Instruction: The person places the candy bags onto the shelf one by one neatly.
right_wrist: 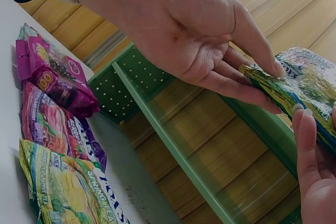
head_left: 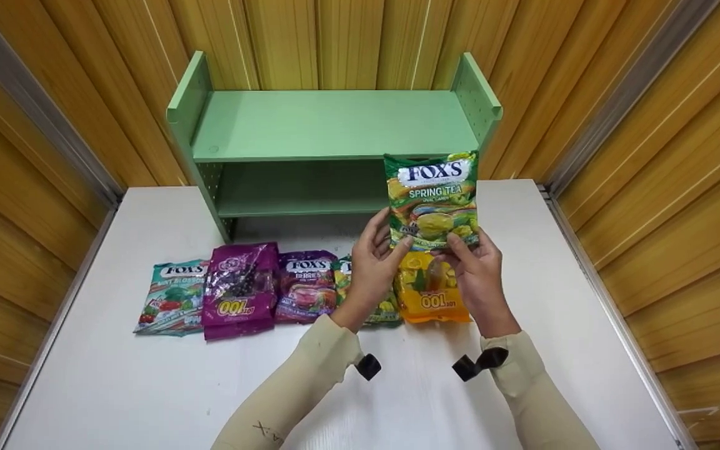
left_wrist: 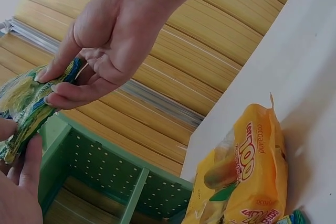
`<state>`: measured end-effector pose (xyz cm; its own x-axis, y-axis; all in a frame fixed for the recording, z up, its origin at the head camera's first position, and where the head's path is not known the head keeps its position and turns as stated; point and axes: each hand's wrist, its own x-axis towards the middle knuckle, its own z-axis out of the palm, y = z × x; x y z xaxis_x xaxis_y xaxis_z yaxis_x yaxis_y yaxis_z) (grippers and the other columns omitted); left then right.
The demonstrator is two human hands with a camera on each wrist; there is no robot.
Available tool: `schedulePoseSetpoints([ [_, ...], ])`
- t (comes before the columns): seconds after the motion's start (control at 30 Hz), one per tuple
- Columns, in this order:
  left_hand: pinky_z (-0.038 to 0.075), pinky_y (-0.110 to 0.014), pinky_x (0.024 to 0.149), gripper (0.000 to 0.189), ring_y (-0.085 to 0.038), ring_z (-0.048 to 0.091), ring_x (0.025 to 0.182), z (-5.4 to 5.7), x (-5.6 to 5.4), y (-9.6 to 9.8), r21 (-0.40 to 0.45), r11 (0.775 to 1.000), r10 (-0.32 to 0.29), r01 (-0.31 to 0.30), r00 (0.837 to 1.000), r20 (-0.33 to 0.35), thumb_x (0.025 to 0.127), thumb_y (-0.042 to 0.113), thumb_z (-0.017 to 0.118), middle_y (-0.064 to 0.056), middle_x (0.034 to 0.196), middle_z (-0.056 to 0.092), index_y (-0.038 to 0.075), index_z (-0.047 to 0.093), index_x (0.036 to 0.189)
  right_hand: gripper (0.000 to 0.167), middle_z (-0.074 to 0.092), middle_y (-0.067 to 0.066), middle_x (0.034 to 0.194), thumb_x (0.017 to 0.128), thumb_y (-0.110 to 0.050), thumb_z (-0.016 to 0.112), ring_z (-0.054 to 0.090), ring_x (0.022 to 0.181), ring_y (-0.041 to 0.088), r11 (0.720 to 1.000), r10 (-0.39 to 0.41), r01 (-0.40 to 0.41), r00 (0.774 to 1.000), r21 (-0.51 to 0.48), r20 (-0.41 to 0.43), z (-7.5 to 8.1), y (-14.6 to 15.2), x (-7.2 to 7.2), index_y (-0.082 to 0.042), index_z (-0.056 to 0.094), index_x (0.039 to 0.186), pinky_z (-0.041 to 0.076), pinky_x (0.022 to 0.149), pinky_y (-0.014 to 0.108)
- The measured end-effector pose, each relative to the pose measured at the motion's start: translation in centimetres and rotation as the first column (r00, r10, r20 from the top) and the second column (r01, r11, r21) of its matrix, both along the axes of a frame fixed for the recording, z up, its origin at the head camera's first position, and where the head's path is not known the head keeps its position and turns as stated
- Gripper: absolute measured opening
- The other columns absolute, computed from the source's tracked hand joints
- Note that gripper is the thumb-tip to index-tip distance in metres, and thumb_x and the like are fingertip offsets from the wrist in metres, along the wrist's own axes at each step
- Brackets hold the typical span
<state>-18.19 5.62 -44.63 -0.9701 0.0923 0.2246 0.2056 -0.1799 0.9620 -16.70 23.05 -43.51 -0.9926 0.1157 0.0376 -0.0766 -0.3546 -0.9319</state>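
Note:
Both hands hold a green bag of Fox's Spring Tea candy (head_left: pixel 433 200) by its lower part, raised in front of the shelf's right side. My left hand (head_left: pixel 369 272) pinches the lower left corner, thumb on the front. At the lower right corner, my right hand (head_left: pixel 480 275) grips the same way. In the right wrist view, fingers of both hands curl under the bag's edge (right_wrist: pixel 286 100). Below the hands on the table lie an orange 100 candy bag (head_left: pixel 434 303) and a second Spring Tea bag (right_wrist: pixel 68 190), which my left hand partly covers in the head view.
A green shelf unit (head_left: pixel 335 122) with perforated sides stands at the back of the white table (head_left: pixel 116 387). Left of the hands lie a teal Fox's bag (head_left: pixel 172 297), a purple 100 bag (head_left: pixel 240 290) and a Fox's Berries bag (head_left: pixel 305 290). Wood-look walls (head_left: pixel 679 187) enclose the table.

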Motion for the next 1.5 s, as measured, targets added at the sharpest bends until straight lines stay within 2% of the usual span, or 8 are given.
schedulePoseSetpoints([
  [0.23,0.054,-0.034,0.096,0.056,-0.021,0.062,0.118,0.2,0.1,0.0,0.125,0.992,-0.003,0.004,1.000,-0.004,0.094,0.018,0.064,-0.008,0.138,0.057,0.020,0.041,0.144,0.042,0.063,0.007,0.111,0.096,-0.018,0.059,0.068,0.080,0.015,0.999,-0.009,0.008,0.999,-0.039,-0.032,0.3,-0.7,-0.9,-0.006,0.046,0.134,0.058,0.073,0.022],
  [0.4,0.055,-0.036,0.094,0.057,-0.025,0.061,0.118,0.2,0.4,-0.1,0.203,0.979,-0.010,0.020,0.999,-0.050,0.096,0.012,0.059,-0.011,0.145,0.049,0.021,0.034,0.147,0.043,0.063,0.008,0.112,0.095,-0.019,0.060,0.068,0.079,0.015,0.998,-0.019,0.017,0.999,-0.068,-0.034,0.6,-0.9,-1.5,-0.007,0.046,0.134,0.058,0.072,0.022],
  [0.53,0.053,-0.035,0.098,0.055,-0.025,0.059,0.119,0.1,0.6,-0.1,0.191,0.981,-0.015,0.033,0.996,-0.093,0.098,0.012,0.056,-0.006,0.151,0.041,0.024,0.035,0.147,0.045,0.062,0.009,0.113,0.095,-0.020,0.060,0.067,0.078,0.015,0.996,-0.021,0.018,0.999,-0.092,-0.029,0.9,-0.9,-2.0,-0.007,0.045,0.135,0.058,0.072,0.021],
  [0.67,0.050,-0.033,0.102,0.049,-0.026,0.055,0.124,0.1,0.7,-0.1,0.183,0.980,-0.058,0.078,0.992,-0.113,0.099,0.012,0.054,-0.005,0.152,0.038,0.017,0.040,0.146,0.046,0.062,0.008,0.112,0.095,-0.022,0.060,0.067,0.079,0.015,0.995,-0.012,0.010,1.000,-0.101,-0.020,1.1,-0.8,-2.6,-0.007,0.044,0.136,0.058,0.073,0.020],
  [0.87,0.048,-0.032,0.105,0.053,-0.028,0.050,0.132,0.0,0.3,-0.1,0.148,0.980,-0.114,0.130,0.987,-0.112,0.100,0.013,0.052,-0.004,0.154,0.036,0.016,0.035,0.150,0.044,0.065,0.007,0.105,0.096,-0.021,0.058,0.068,0.075,0.015,0.994,-0.013,0.009,0.999,-0.105,-0.036,1.5,-0.4,-3.6,-0.006,0.046,0.135,0.057,0.069,0.020],
  [1.03,0.046,-0.032,0.107,0.055,-0.026,0.048,0.135,0.2,-0.2,-0.1,0.114,0.981,-0.147,0.156,0.985,-0.084,0.101,0.016,0.050,-0.001,0.158,0.032,0.020,0.030,0.152,0.046,0.063,0.006,0.104,0.094,-0.024,0.060,0.068,0.074,0.014,0.995,-0.013,0.012,1.000,-0.102,-0.006,2.0,-0.2,-4.4,-0.007,0.046,0.134,0.057,0.069,0.019],
  [1.23,0.048,-0.029,0.105,0.056,-0.025,0.047,0.136,0.4,-0.7,-0.2,0.076,0.985,-0.153,0.156,0.987,-0.044,0.101,0.020,0.051,0.003,0.158,0.031,0.024,0.029,0.153,0.047,0.062,0.008,0.104,0.093,-0.026,0.062,0.067,0.074,0.014,0.996,-0.014,0.015,1.000,-0.088,0.016,2.3,-0.1,-5.0,-0.007,0.047,0.133,0.057,0.070,0.019],
  [1.5,0.051,-0.030,0.100,0.057,-0.024,0.050,0.133,0.8,-1.4,0.1,0.068,0.987,-0.142,0.145,0.989,-0.048,0.102,0.018,0.049,0.002,0.157,0.034,0.022,0.026,0.154,0.047,0.063,0.007,0.099,0.095,-0.026,0.059,0.067,0.074,0.013,0.998,-0.036,0.036,0.999,-0.043,-0.001,2.1,-0.1,-6.0,-0.005,0.046,0.134,0.057,0.068,0.018],
])
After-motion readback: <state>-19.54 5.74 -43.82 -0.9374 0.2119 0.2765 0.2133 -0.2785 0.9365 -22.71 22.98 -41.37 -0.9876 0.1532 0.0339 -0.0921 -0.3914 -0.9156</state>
